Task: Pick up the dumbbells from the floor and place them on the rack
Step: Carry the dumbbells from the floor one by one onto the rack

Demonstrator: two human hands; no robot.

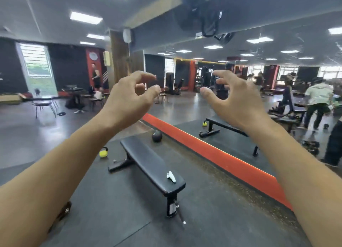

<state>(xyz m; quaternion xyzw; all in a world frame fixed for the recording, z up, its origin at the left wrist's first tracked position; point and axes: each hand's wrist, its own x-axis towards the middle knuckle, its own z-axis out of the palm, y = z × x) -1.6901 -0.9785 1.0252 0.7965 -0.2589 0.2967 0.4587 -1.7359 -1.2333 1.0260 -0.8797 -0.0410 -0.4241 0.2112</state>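
Right, holding nothing: left hand (129, 97) and right hand (238, 98) raised side by side above the black padded flat bench (148, 161), fingers loosely curled around empty air. Nothing of the task directly in sight, just a dark pair of dumbbells (311, 147) reflected in the wall mirror (188, 108) right of the bench. Too blurred to read their long axes. Probably lying on the floor past the bench's near end, well below both hands. Can't call a nearer hand. No rack showing.
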